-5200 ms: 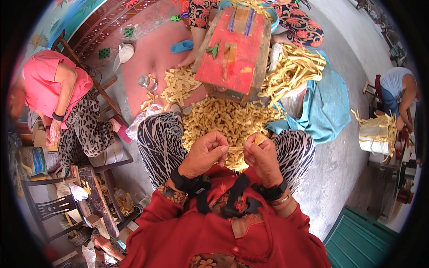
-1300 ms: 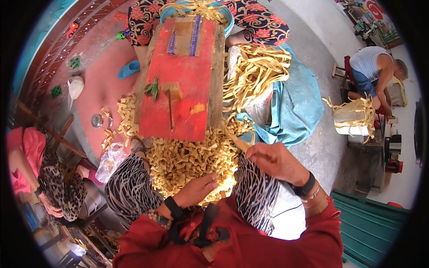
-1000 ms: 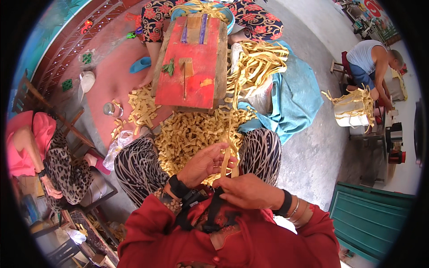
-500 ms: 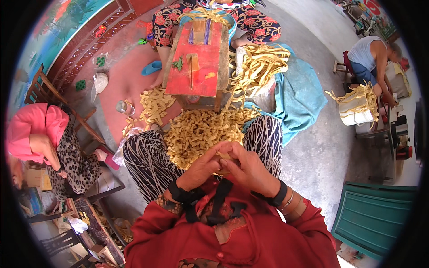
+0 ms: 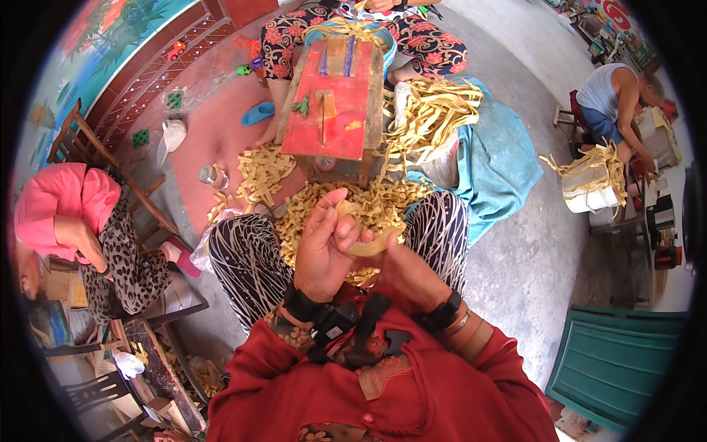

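A pale yellow flat strip (image 5: 374,245) curves between my two hands, above my lap. My left hand (image 5: 320,247) is turned palm inward, its fingers curled round one end of the strip. The other end is pinched by my right hand (image 5: 405,274), which is slightly smeared by motion. Just beyond my hands, between my knees, lies a heap of short, folded pale yellow pieces (image 5: 294,214). I cannot tell what the strip is made of.
A red-topped wooden bench (image 5: 324,140) stands ahead, with long yellow strips (image 5: 434,110) on a blue cloth (image 5: 501,162) beside it. One person sits behind the bench, others at left and right. A glass jar (image 5: 212,177) and blue slipper (image 5: 258,113) are on the floor.
My hands have moved apart from their close grip. The left has turned and risen, the right has drawn slightly down and right, and the strip now shows stretched in a curve between them.
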Tool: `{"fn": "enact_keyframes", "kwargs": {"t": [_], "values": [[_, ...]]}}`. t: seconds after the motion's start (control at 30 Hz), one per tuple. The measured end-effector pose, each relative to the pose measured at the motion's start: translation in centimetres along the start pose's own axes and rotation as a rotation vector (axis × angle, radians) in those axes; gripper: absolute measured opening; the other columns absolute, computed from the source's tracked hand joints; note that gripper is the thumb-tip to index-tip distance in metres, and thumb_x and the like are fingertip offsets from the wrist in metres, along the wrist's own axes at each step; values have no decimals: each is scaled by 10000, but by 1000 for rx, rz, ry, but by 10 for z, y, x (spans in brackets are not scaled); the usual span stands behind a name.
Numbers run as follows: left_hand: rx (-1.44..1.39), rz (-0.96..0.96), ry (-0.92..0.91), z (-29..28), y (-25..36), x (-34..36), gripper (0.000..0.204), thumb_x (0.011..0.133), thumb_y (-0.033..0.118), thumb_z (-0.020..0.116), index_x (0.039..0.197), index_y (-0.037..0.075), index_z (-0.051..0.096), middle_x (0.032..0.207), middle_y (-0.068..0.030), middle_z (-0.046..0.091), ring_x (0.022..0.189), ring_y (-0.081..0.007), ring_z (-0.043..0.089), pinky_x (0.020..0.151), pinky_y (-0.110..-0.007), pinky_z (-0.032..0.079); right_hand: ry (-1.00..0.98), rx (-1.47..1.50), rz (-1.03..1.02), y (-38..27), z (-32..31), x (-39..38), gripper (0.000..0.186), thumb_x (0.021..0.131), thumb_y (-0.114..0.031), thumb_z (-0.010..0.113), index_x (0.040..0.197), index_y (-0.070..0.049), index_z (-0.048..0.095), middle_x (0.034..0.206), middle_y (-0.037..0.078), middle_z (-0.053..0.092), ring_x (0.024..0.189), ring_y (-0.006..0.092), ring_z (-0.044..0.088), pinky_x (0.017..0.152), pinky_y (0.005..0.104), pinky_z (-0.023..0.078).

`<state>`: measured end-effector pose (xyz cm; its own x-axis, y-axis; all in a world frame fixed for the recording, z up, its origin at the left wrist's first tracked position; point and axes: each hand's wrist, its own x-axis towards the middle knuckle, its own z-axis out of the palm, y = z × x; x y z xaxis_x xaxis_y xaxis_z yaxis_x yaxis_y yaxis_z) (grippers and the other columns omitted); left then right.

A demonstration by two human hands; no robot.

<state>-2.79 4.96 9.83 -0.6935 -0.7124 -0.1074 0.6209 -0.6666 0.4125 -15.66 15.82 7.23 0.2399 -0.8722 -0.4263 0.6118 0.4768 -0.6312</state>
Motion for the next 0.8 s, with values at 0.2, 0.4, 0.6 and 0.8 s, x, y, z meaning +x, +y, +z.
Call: {"fn": "enact_keyframes", "kwargs": {"t": [0.2, 0.4, 0.6, 0.8], "values": [[-78, -85, 170, -39, 7, -19, 240, 966, 136, 412, 1190, 73, 470, 721, -3, 461, 591, -96, 436, 724, -309, 453, 160, 316, -453, -23, -17, 4, 381, 945, -394, 456, 1115, -56, 490, 957, 38, 568, 960, 194, 567, 687, 272, 449], [22, -200, 288, -72, 8, -21, 239, 946, 120, 431, 1170, 46, 467, 689, 9, 438, 541, -70, 402, 634, -252, 415, 276, 290, -619, -57, -17, 1, 262, 983, -323, 392, 1005, -80, 487, 828, 19, 518, 826, 176, 571, 538, 230, 402], [126, -115, 434, -106, 16, -22, 213, 932, 100, 430, 1129, 40, 483, 673, 13, 433, 511, -70, 393, 593, -249, 414, 437, 299, -685, -82, -41, -12, 207, 978, -270, 393, 979, -88, 491, 799, 15, 500, 734, 169, 521, 538, 253, 376], [352, -24, 563, -125, 13, -12, 178, 950, 118, 411, 1095, 37, 477, 665, 1, 453, 502, -80, 404, 563, -254, 442, 468, 333, -757, -96, -52, -26, 207, 972, -257, 401, 960, -71, 492, 765, 22, 510, 705, 161, 518, 529, 255, 381]]}}
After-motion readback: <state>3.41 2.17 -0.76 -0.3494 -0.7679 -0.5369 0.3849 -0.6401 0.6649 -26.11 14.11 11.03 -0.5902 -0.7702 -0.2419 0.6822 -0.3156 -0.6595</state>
